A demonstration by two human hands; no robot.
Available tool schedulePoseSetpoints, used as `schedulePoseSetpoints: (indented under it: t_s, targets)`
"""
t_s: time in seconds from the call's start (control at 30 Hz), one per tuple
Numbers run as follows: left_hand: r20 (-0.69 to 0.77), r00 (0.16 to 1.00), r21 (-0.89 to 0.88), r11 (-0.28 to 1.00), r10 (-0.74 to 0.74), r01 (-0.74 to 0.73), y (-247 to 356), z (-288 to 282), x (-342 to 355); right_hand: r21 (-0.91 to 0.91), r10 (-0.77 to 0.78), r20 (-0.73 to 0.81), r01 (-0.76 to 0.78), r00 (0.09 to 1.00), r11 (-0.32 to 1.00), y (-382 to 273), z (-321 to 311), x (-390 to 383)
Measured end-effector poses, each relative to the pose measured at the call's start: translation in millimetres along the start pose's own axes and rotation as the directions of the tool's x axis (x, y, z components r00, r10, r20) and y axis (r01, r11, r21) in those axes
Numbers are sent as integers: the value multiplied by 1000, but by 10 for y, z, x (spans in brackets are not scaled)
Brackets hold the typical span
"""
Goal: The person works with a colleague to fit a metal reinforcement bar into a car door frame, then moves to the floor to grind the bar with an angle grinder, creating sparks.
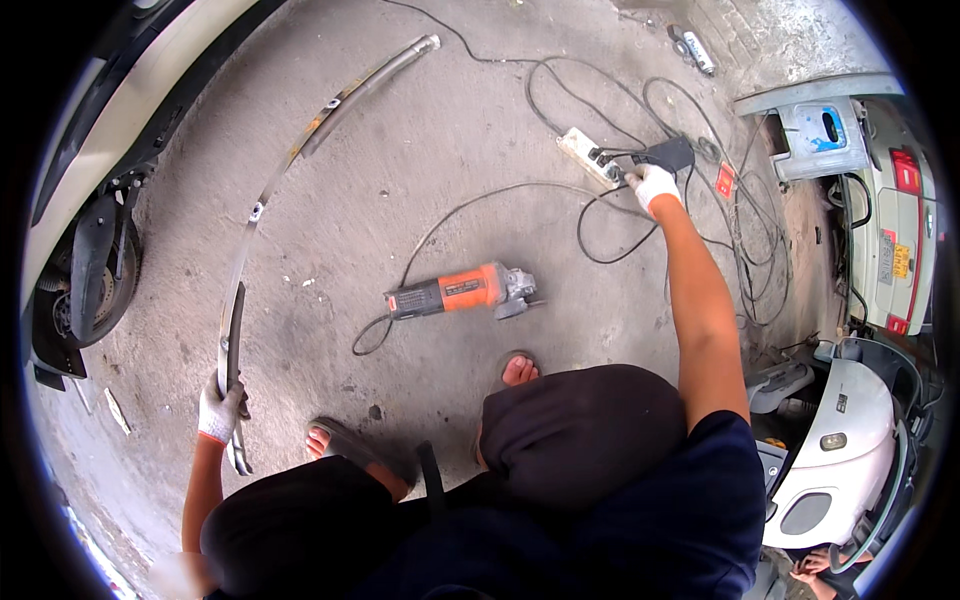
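My left hand (220,408), in a white work glove, is closed round the near end of a long curved metal strip (257,212). The strip arcs away over the concrete, with brownish marks and a few holes along its far half. My right hand (652,186), also gloved, reaches to a white power strip (588,158). Its fingers are closed at a black plug (614,173) at the strip's near end. Between my hands an orange and black angle grinder (462,291) lies on its side, its disc toward the right. The grinder's cord (480,196) runs toward the power strip.
Loops of black cable (765,250) and a black box (672,153) lie at right. Beyond are a spray can (699,53) and a grey-blue stool (822,140). A white scooter (835,440) and another person's hands (815,565) are lower right. A wheel (108,285) stands left.
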State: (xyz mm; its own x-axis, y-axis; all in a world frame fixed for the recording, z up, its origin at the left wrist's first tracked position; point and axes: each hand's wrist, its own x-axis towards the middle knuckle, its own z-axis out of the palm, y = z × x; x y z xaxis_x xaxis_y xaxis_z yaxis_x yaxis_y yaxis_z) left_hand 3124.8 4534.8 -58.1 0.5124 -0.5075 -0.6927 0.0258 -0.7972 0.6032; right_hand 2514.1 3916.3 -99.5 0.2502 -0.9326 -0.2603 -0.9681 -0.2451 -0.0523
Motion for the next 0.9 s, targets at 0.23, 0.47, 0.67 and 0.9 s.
schedulePoseSetpoints:
  t_s: [0.23, 0.47, 0.67, 0.9]
  targets:
    - [-36, 999, 7, 1000, 19, -19, -268, 216, 35, -77, -24, 75, 29, 997, 997, -64, -172, 35]
    - [-29, 999, -22, 1000, -13, 13, -318, 316, 22, -124, -88, 83, 98, 993, 987, -128, -190, 68]
    - [-24, 1000, -11, 1000, -13, 13, -377, 370, 57, -59, -93, 80, 98, 992, 993, 13, -176, 73]
    - [-6, 998, -60, 996, -61, 60, -389, 403, 49, -54, -75, 59, 79, 995, 995, -12, -190, 22]
